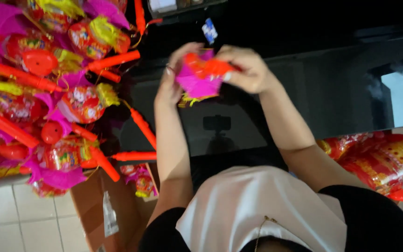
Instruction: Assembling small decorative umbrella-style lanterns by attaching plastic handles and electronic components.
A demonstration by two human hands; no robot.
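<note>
Above the dark glossy table, a pink-and-red paper lantern is held in both hands. The left hand cups its side, fingers curled on the pink fringe; the right hand has its fingers clamped on the red top. Motion blur hides the lantern's detail. Left of it, a heap of finished lanterns runs off the edge of view.

It is looking like a small workshop or home workplace: a big pile of red toy lanterns is lying on a black table, beside a cardboard box on tiled floor.
</note>
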